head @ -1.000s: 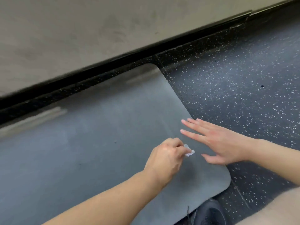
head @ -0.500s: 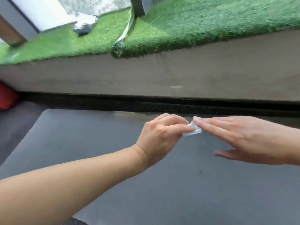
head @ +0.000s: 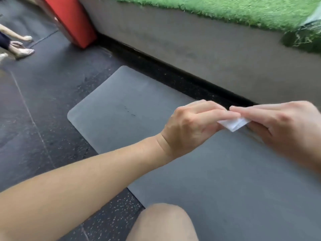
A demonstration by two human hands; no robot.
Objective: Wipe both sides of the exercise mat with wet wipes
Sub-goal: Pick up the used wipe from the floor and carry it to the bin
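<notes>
Left hand (head: 192, 126) pinches small folded wet wipe (head: 233, 124); right hand (head: 284, 126) pinches its other end (fingers nearly straight). Grey exercise mat (head: 208, 171) flat beneath both hands.

Dark speckled rubber floor (head: 43, 105) with thin seam lines. A grey concrete ledge (head: 199, 47) runs diagonally across, black strip (head: 173, 70) along its base. Green artificial turf (head: 225, 9) on top of the ledge. Red block (head: 69, 20) stands at the ledge's far end. Another person's feet (head: 22, 51) far left. Soft, even light.
</notes>
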